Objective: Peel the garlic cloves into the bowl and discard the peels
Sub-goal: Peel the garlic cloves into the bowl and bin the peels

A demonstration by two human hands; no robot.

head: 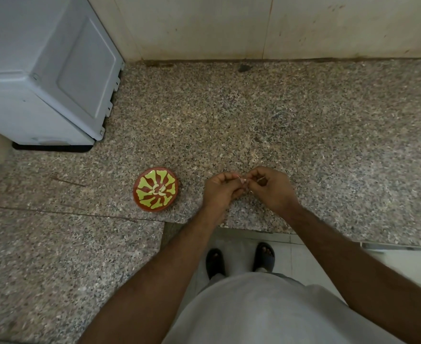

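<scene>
A garlic clove (242, 180) is pinched between the two hands above the speckled granite desk (254, 115), near its front edge. Only a small pale sliver of it shows between the fingertips, so its long axis cannot be told for certain; it seems to lie roughly across, from one hand to the other. The left hand (223, 188) has its fingers curled in around the clove from the left, and the right hand (270, 187) pinches at it from the right, probably pulling at a strip of skin, though the skin itself is too small to make out.

The relation that matters next is the one to the bowl (156, 188). This red-brown bowl with a yellow-green pattern stands on the desk to the left of both hands, near the left hand and clearly apart from the right. A few peeled cloves (158, 189) already lie in its middle. Judged from this, the peeling is under way, and once this clove is bare the left hand is the nearer one to drop it in, with a short move leftward.

Farther out, a grey appliance (45, 78) sits at the back left corner of the desk against the tiled wall (254, 26).
</scene>
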